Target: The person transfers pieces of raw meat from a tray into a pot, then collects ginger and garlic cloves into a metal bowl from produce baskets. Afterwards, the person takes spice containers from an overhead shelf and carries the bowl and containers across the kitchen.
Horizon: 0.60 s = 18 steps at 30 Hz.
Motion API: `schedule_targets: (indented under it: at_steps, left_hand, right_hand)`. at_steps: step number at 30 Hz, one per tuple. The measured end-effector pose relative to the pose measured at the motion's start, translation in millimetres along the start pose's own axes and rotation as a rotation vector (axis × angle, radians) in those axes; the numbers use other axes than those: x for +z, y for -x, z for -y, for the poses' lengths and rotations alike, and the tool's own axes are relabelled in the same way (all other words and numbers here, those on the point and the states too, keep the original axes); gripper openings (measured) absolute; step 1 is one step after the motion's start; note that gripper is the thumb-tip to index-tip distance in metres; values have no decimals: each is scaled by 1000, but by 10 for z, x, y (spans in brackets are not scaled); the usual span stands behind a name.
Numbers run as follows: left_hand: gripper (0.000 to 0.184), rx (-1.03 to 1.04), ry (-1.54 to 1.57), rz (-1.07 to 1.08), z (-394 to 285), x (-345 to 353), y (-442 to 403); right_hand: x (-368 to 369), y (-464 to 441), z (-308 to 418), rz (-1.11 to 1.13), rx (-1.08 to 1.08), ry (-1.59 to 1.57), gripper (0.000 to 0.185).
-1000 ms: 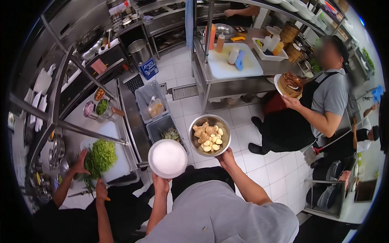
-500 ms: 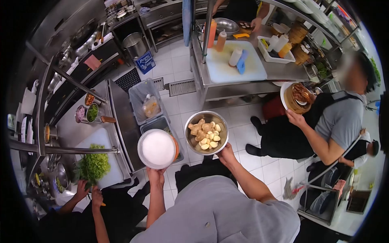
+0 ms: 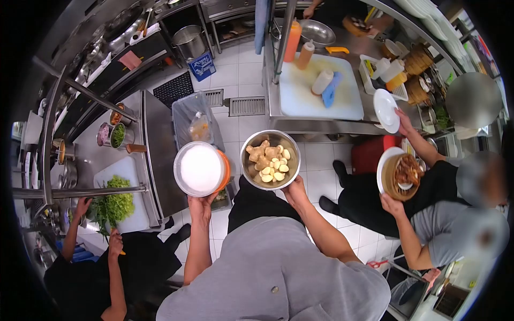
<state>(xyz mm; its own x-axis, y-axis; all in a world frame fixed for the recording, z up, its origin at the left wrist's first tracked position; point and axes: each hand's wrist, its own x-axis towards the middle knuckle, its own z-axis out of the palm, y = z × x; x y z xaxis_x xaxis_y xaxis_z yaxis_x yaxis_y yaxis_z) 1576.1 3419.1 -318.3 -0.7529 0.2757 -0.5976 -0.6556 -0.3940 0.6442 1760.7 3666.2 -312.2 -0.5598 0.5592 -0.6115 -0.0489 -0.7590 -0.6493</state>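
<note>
My left hand (image 3: 199, 207) is closed under a round tub of white granules (image 3: 199, 167), which has an orange patch on its right side. My right hand (image 3: 293, 190) grips the lower right rim of a steel bowl (image 3: 251, 181). Inside that bowl lie knobs of ginger (image 3: 261, 155) and several peeled garlic cloves (image 3: 275, 170). Both vessels are held upright in front of my body, a small gap apart, and most of my fingers are hidden beneath them.
At left, a co-worker's hands work at leafy greens (image 3: 115, 206) on a cutting board (image 3: 140, 211). On the right, another co-worker holds a bamboo steamer of meat (image 3: 395, 176) and a white plate (image 3: 386, 109). A plastic bin (image 3: 184, 115) stands ahead, beside a steel counter (image 3: 166, 160).
The tub and bowl sit slightly further left and higher in view. The co-worker at right now holds a white plate out toward the counter; the person at the back has raised a round container.
</note>
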Motion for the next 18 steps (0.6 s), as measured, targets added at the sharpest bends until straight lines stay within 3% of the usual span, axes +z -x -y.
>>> schedule_targets:
  at_steps: [5, 8, 10, 18]
  left_hand:
    - [31, -13, -22, -39, -110, 154, -329]
    - [40, 8, -119, -1, -217, 251, -645]
    - [30, -4, -60, -44, -334, 391, -909]
    - [22, -29, -73, -90, -820, 845, -1978]
  right_hand:
    - [137, -381, 18, 20, 47, 30, 27]
    - [383, -629, 125, 14, 55, -27, 32]
    - [511, -873, 132, 31, 52, -28, 35]
    - [1174, -1670, 357, 42, 21, -13, 44]
